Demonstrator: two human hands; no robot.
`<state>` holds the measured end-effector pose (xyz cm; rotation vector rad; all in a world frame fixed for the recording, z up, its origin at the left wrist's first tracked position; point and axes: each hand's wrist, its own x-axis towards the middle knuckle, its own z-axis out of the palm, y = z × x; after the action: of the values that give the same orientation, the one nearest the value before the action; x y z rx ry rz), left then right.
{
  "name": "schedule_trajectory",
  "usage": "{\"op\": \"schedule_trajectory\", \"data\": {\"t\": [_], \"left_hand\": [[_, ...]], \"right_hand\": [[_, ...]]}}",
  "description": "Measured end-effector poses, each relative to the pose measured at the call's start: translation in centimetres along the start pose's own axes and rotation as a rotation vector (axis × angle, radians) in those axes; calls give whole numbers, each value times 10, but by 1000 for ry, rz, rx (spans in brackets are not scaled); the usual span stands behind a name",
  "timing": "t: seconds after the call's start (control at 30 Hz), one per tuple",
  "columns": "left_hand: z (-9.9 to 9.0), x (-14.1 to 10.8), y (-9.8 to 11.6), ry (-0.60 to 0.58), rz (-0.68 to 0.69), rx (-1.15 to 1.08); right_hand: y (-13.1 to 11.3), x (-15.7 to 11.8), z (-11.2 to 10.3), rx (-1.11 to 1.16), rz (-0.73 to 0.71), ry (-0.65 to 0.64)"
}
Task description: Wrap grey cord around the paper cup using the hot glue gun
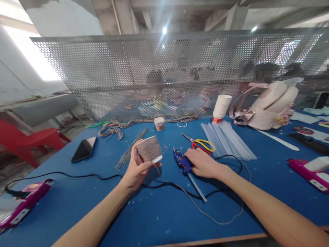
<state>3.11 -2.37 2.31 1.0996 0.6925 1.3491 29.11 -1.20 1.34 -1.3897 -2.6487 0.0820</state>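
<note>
My left hand [137,169] is closed around a paper cup wrapped in grey cord [149,150], tilted on its side above the table. A loose tail of the cord hangs from the cup near my thumb. My right hand [204,163] grips the handle of a blue hot glue gun [183,163], which lies low at the tabletop. From its back end sticks a clear glue stick [197,188]. Just beyond the glue gun rest scissors [202,143] with red and yellow handles. The fingertips under the glue gun are partly hidden.
On the blue table [159,219] lie a phone [84,149], thin grey rods [131,149], clear glue sticks [226,139] and a black cable [87,176]. Stacked paper cups [221,108] and a pale backpack [269,104] stand by the perforated metal screen [115,75]. Purple power strips [28,202] sit at both sides.
</note>
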Motion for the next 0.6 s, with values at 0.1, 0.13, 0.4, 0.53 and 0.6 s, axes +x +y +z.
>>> {"op": "schedule_trajectory", "data": {"t": [0.1, 0.13, 0.4, 0.53, 0.6], "left_hand": [[0, -1, -3, -12, 22, 23], [0, -2, -4, -13, 31, 30], [15, -7, -8, 61, 123, 148], [23, -13, -10, 105, 147, 228], [25, -15, -10, 99, 125, 277]], "right_hand": [[2, 1, -3, 4, -2, -43], [1, 0, -6, 37, -5, -38], [-61, 1, -7, 1328, 251, 144], [-91, 4, 0, 1869, 347, 69], [-96, 2, 0, 2002, 368, 9]]}}
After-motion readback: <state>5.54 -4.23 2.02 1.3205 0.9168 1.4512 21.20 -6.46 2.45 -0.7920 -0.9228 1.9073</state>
